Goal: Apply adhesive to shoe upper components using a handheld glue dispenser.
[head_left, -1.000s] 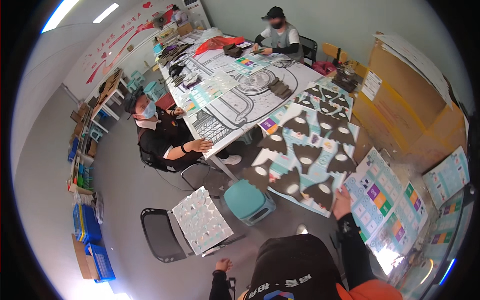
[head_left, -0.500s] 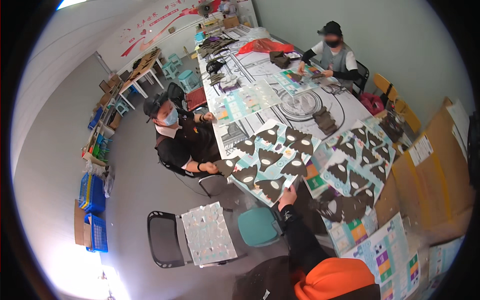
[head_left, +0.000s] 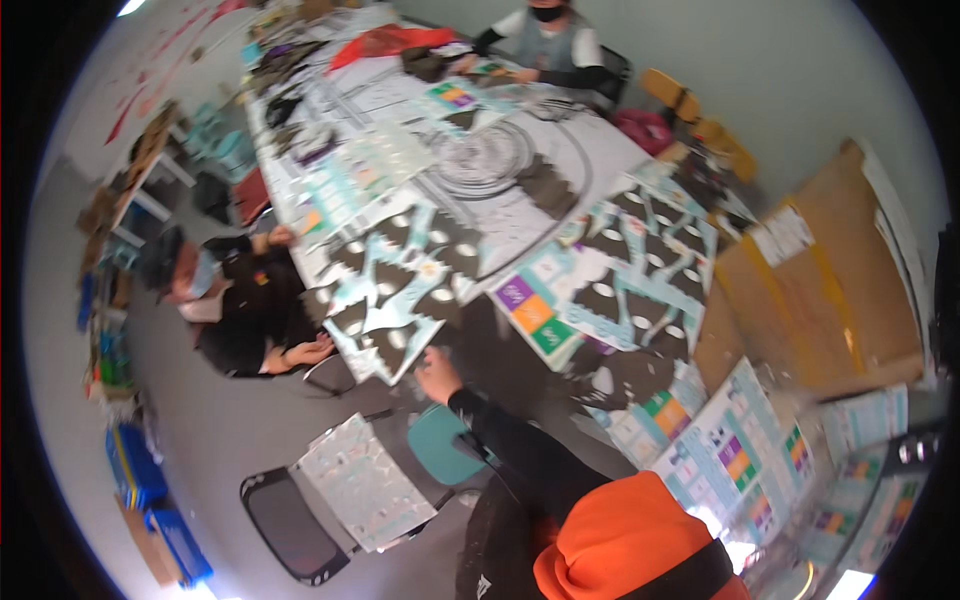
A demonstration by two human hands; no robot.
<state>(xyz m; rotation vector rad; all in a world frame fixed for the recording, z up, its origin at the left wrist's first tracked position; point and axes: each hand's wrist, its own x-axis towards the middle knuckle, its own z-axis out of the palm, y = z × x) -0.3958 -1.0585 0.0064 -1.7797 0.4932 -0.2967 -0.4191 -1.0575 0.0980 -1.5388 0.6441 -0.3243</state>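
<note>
My right hand (head_left: 437, 376), in a black oversleeve (head_left: 520, 440), reaches to the near edge of a printed sheet (head_left: 418, 285). Its fingers look apart, though blurred, and a narrow gap seems to separate them from the sheet. Dark grey-brown cut pieces (head_left: 397, 338) with white ovals and jagged edges cover that sheet, which lies at the table's near corner. A seated co-worker's hand (head_left: 308, 352) is by its left side. To the right, a second sheet (head_left: 625, 325) carries similar pieces. My left hand is out of view.
Another person (head_left: 560, 50) sits beyond the table (head_left: 500, 245). A large cardboard box (head_left: 810, 270) stands at the right, above more printed sheets (head_left: 735, 450). Below the table are a teal stool (head_left: 445, 445) and a black chair (head_left: 290, 525) with a pale sheet (head_left: 365, 483).
The view has swung, so the scene sits further left and higher. My right hand has come off the sheet's edge it was holding. The co-worker's near hand no longer grips a dark piece.
</note>
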